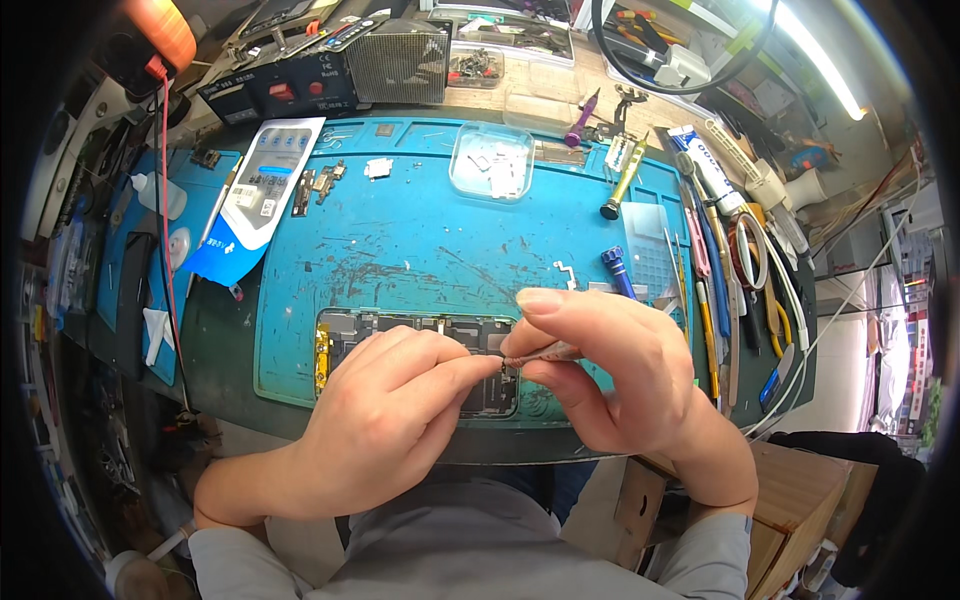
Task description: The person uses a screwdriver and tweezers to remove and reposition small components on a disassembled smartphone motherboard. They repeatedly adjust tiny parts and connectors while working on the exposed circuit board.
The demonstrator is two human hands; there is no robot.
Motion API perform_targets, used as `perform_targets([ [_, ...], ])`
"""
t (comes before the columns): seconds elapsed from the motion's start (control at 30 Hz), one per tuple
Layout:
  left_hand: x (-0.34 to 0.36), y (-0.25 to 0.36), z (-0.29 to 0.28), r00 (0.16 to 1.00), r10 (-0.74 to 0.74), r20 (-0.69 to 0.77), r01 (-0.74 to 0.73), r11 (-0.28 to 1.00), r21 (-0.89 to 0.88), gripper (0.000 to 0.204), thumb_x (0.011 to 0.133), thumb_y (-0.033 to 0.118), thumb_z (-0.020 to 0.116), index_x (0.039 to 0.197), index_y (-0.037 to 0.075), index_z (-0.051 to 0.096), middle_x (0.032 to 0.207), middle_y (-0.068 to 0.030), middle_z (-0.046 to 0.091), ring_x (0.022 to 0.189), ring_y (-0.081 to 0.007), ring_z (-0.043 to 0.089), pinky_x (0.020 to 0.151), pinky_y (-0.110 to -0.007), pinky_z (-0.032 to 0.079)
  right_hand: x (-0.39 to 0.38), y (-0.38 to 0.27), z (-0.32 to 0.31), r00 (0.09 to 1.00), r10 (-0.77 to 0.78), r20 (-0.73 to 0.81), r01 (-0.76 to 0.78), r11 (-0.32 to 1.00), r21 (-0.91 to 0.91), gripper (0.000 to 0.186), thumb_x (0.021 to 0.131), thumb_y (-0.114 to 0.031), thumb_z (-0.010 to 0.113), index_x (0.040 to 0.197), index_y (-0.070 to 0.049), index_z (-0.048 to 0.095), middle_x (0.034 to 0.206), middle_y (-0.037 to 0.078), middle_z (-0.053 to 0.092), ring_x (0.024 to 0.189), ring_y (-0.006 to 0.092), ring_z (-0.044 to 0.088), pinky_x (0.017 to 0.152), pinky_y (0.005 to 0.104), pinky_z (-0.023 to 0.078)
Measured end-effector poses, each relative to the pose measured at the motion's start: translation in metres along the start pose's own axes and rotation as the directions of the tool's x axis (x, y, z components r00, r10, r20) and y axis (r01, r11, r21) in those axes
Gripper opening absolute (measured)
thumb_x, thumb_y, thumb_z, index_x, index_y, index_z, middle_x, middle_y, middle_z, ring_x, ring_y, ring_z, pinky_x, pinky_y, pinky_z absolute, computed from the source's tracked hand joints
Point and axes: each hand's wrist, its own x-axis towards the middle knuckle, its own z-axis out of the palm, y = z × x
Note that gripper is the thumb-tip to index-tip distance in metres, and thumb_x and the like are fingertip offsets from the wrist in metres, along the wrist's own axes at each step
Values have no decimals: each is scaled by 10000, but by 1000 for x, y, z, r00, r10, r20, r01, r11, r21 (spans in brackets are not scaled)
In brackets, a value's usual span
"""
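Note:
An opened smartphone (492, 398) with dark innards lies on the blue work mat (400, 250) near its front edge, partly hidden under my hands. My left hand (395, 405) is over the phone's middle, its fingertips pinched together at the phone's right part. What they hold, if anything, is too small to name. My right hand (635, 365) grips a slim, brownish, pointed tool (558, 352) between curled fingers. The tool's tip points left and meets my left fingertips. A yellow-gold part (322, 355) shows at the phone's left end.
A clear plastic tray (492, 160) with small pale pieces stands at the mat's back. Screwdrivers in purple (582, 120), yellow-green (625, 180) and blue (617, 270) lie right of it. Several hand tools line the right side. A silver-blue pouch (262, 190) lies at left.

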Motion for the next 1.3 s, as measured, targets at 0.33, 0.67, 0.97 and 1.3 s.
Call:
perform_targets([
  [0.33, 0, -4, 1, 999, 48, -7, -48, 998, 46, 353, 821, -68, 750, 1167, -6, 737, 1042, -116, 695, 929, -313, 685, 795, -421, 547, 2, 5, 0, 996, -71, 52, 71, 998, 0, 505, 839, 8, 747, 1335, 71, 666, 997, 133, 761, 745, 259, 737, 638, 354, 595],
  [0.67, -13, 0, 13, 977, 156, -148, -118, 964, 237, 426, 809, -24, 789, 1228, -3, 715, 1041, -84, 733, 908, -272, 696, 758, -395, 545, 20, -8, -6, 998, 1, 70, -6, 998, 66, 360, 905, -51, 804, 1245, 36, 723, 1084, 168, 800, 813, 299, 788, 714, 376, 638],
  [0.97, -19, -6, 24, 944, 271, -189, -199, 923, 330, 466, 790, -24, 802, 1249, 0, 726, 985, -52, 737, 850, -201, 689, 683, -340, 538, 17, -4, -7, 997, -6, 74, 3, 999, 43, 450, 862, -34, 813, 1297, 24, 715, 1147, 169, 801, 786, 250, 783, 623, 340, 610],
  [1.3, -21, -8, 26, 931, 299, -209, -209, 907, 366, 466, 806, -38, 780, 1268, -16, 715, 995, -66, 745, 855, -199, 701, 687, -339, 545, 15, -14, -10, 987, 81, 142, -80, 997, -15, 503, 873, -83, 816, 1346, 34, 693, 1194, 189, 785, 882, 277, 784, 687, 350, 624],
])
